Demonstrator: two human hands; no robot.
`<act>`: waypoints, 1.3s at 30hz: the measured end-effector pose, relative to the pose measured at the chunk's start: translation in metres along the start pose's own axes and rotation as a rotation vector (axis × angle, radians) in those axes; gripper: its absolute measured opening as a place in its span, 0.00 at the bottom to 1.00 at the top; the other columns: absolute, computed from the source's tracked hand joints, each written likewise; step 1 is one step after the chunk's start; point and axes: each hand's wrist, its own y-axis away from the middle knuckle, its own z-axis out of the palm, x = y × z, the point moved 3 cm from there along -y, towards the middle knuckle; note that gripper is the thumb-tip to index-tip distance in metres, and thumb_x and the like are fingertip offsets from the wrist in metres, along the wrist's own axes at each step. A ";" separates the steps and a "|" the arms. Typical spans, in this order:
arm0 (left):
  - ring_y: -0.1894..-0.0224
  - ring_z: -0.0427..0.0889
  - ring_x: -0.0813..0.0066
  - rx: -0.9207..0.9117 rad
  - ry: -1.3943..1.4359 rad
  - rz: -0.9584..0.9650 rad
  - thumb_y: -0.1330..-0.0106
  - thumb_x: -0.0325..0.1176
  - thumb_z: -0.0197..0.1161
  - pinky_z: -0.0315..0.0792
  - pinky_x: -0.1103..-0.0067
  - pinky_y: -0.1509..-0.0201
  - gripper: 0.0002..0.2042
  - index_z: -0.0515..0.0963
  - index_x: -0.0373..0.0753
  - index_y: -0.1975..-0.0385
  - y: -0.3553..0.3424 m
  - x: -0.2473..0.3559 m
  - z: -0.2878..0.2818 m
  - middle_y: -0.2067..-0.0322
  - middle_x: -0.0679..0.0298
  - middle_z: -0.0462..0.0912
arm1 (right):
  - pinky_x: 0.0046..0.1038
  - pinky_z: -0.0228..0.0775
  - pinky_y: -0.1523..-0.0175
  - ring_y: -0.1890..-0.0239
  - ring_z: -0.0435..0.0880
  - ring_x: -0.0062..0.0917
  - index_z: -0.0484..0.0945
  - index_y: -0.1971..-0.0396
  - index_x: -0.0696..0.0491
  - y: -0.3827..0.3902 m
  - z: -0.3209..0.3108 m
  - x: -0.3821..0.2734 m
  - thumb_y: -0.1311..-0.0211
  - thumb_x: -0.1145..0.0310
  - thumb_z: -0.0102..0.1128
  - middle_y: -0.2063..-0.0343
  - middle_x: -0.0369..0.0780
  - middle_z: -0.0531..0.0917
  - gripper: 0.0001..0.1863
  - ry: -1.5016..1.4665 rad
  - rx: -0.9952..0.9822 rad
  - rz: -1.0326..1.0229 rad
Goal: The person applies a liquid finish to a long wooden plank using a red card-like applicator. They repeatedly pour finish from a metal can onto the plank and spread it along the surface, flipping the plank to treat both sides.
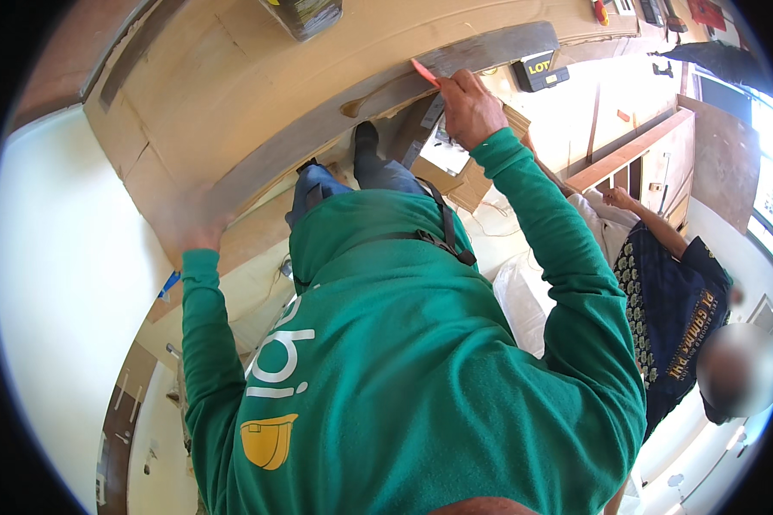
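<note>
My right hand [472,112] is closed around a thin pinkish-red tool [424,72]; its exact kind does not show. The tool's tip rests on or just above a long dark grey strip [296,142] that runs along the near edge of a brown board-like surface [249,77]. One brownish patch [352,108] shows on the strip. At the strip's left end, my left hand [193,221] is smeared, so its fingers cannot be made out. It lies close to the surface's corner, beside a white wall.
A dark container [305,15] stands on the surface beyond the strip. Black case [541,72] to the right, hand tools [653,12] at the far right. Below the edge sits an open cardboard box [464,176]. Another person [670,300] is at my right, near a wooden cabinet frame [644,154].
</note>
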 end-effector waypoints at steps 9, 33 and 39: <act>0.42 0.77 0.52 -0.005 0.012 -0.003 0.60 0.24 0.82 0.70 0.63 0.35 0.36 0.79 0.42 0.44 -0.002 0.000 0.001 0.46 0.59 0.82 | 0.39 0.81 0.48 0.54 0.83 0.38 0.87 0.51 0.49 -0.007 -0.029 -0.008 0.43 0.80 0.62 0.57 0.41 0.82 0.20 -0.079 0.158 -0.117; 0.42 0.77 0.54 -0.023 0.021 -0.063 0.61 0.22 0.82 0.70 0.62 0.35 0.36 0.79 0.43 0.44 -0.005 -0.002 0.000 0.45 0.60 0.81 | 0.39 0.79 0.51 0.57 0.84 0.42 0.89 0.50 0.50 0.043 -0.051 0.042 0.39 0.80 0.65 0.62 0.44 0.83 0.18 -0.012 0.369 0.071; 0.42 0.76 0.53 -0.041 0.079 -0.046 0.60 0.25 0.83 0.71 0.62 0.35 0.36 0.79 0.43 0.44 -0.007 0.000 -0.003 0.46 0.59 0.81 | 0.47 0.76 0.54 0.61 0.80 0.51 0.80 0.67 0.58 0.021 -0.034 0.082 0.33 0.72 0.58 0.68 0.50 0.81 0.05 0.108 0.236 0.332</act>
